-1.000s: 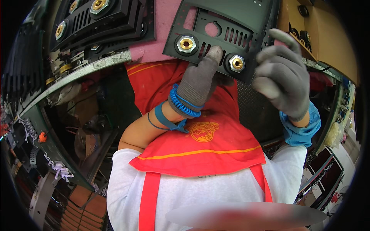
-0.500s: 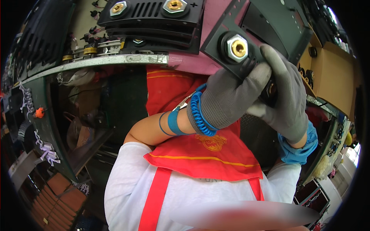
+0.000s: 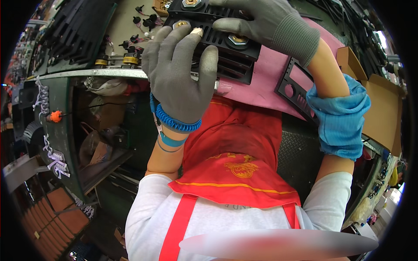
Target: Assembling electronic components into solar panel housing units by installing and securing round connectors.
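My left hand (image 3: 178, 78), in a grey glove, lies with fingers spread over the near left end of a stack of black slotted metal panels (image 3: 233, 65). Its thumb stands apart from the fingers. My right hand (image 3: 265, 28), also gloved, reaches across from the right onto a slotted black panel (image 3: 209, 9) at the back of the stack. The thumb lies along that panel's near side and the fingers over its top, closed on it. Brass-centred hex fittings (image 3: 237, 40) sit in the panels. Part of the farther panel is hidden by the right hand.
A black frame with cut-outs (image 3: 289, 89) lies on the pink mat (image 3: 265, 93) at right. Beyond it stands an open cardboard box (image 3: 383, 113). Small wired parts (image 3: 150, 21) and dark slotted panels (image 3: 78, 30) are at the left, behind the metal bench edge (image 3: 109, 73).
Both hands have moved left and away from me, from a raised panel with a brass fitting to the stack. The hands have separated. A cut-out frame now shows on the mat.
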Available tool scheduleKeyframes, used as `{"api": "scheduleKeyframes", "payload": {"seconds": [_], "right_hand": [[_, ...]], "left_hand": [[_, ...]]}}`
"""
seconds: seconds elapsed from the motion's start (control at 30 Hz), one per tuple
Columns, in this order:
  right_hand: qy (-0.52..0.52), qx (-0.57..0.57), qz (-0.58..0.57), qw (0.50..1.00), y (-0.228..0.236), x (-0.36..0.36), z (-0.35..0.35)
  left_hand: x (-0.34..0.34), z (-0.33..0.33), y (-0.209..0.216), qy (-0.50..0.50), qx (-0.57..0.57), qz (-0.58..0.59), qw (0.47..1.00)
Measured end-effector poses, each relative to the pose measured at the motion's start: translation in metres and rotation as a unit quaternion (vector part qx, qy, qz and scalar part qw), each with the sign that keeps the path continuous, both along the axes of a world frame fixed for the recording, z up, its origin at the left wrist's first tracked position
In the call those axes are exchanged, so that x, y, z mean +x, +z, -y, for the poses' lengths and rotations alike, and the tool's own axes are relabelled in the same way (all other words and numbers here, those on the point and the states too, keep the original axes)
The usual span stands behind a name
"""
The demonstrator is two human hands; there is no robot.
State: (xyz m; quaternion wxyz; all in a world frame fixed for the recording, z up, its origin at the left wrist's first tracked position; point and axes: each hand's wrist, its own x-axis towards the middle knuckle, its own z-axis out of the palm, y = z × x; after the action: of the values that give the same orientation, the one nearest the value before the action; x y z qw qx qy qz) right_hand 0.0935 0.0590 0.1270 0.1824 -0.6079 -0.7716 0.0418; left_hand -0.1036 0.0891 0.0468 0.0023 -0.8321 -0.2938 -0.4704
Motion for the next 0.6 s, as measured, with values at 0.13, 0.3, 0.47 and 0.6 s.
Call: {"api": "scheduleKeyframes", "payload": {"seconds": [0.13, 0.3, 0.47, 0.6], "right_hand": [[0.019, 0.05, -0.088, 0.995, -0.015, 0.001, 0.002], [0.061, 0.138, -0.134, 0.979, -0.022, 0.003, 0.013], [-0.051, 0.197, -0.09, 0.975, -0.012, 0.048, 0.097], [-0.377, 0.06, 0.168, 0.909, -0.03, 0.148, 0.189]], "left_hand": [[0.002, -0.004, -0.004, -0.024, -0.032, 0.041, 0.998], [0.007, -0.006, -0.003, -0.045, -0.061, 0.072, 0.995], [0.006, 0.001, -0.002, -0.021, -0.124, 0.115, 0.985], [0.026, 0.038, 0.0, -0.114, -0.027, 0.243, 0.963]]}}
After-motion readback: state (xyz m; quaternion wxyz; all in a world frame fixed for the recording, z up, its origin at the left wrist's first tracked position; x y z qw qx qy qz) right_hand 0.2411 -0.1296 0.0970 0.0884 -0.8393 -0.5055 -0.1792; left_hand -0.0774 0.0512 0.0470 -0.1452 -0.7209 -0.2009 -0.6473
